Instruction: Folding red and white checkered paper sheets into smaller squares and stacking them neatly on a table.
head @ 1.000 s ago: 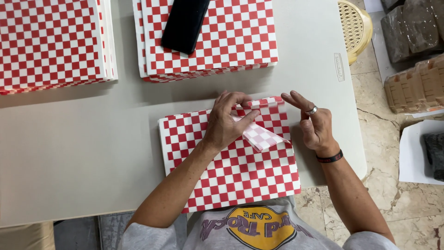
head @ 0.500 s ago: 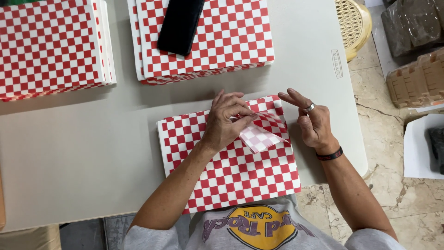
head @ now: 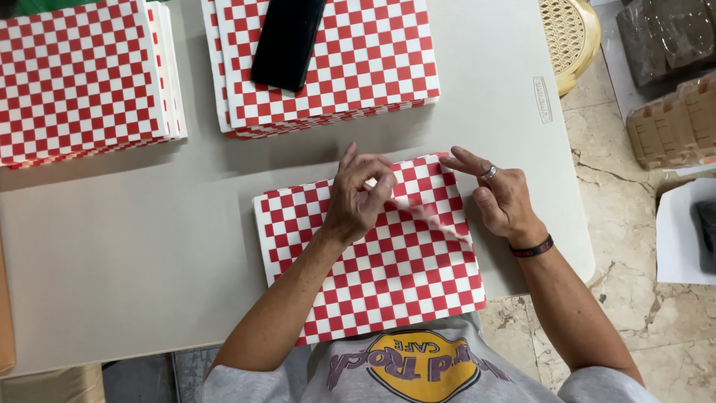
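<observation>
Your counter is a pale grey-beige top that fills most of the view, its right edge rounding off above a marble-tiled floor. Three lots of red-and-white checked paper lie directly on it. At the far left sits one stack, squared up, its edges showing many sheets. Just beside it, near the far middle, sits a second stack with a black flat object lying across its top. Nearest you, at the front edge, lies a third stack, turned slightly askew. A small label is on the counter near the right edge.
</observation>
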